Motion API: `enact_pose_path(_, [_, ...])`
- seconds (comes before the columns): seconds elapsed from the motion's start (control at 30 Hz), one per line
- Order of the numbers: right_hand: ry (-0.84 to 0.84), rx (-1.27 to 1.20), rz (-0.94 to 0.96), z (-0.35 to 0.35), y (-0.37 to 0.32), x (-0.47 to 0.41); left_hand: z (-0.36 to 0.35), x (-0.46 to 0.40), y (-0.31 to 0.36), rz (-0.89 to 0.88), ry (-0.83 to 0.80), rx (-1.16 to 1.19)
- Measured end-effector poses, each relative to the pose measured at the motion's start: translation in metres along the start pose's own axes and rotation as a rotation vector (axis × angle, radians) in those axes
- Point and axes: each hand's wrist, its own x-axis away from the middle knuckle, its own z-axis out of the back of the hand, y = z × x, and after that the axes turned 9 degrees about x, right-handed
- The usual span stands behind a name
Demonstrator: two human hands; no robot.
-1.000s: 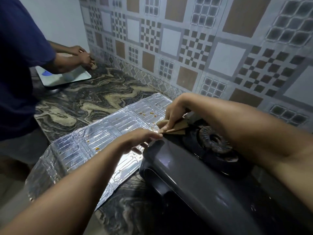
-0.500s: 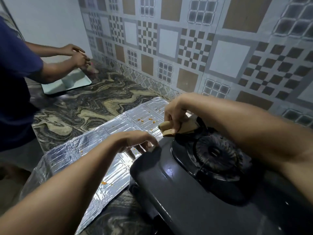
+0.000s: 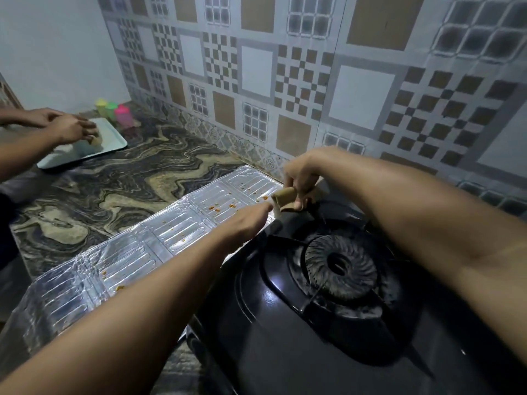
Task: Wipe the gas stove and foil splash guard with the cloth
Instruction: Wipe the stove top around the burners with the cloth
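Cloth (image 3: 286,198), tan and folded, pinched in the curled fingers of the right hand (image 3: 302,173) at the far left corner of the black gas stove (image 3: 285,332), beside the tiled wall (image 3: 313,75). Left hand (image 3: 246,220) at the stove's left edge, fingers stretched toward the cloth; contact impossible to judge. Foil splash guard (image 3: 137,252) flat on the marbled counter (image 3: 114,189), dotted with orange specks. No readable writing or brand anywhere. Another person's hands (image 3: 65,125) over a pale tray (image 3: 114,141), near coloured cups (image 3: 115,111).

Dim light, foil glare, wide-angle bending at edges.
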Motion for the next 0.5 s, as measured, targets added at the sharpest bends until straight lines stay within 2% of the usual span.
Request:
enact_pose_path(0.13, [0.022, -0.011, -0.159, -0.010, 0.035, 0.009, -0.009, -0.006, 0.008, -0.067, 0.026, -0.105])
enact_pose_path(0.43, [0.027, -0.458, -0.296, -0.079, 0.068, 0.030, -0.042, -0.012, 0.031, -0.304, 0.257, -0.449])
enact_pose_path(0.5, [-0.019, -0.506, -0.313, -0.096, 0.072, 0.043, -0.052, -0.009, 0.037, -0.368, 0.276, -0.515])
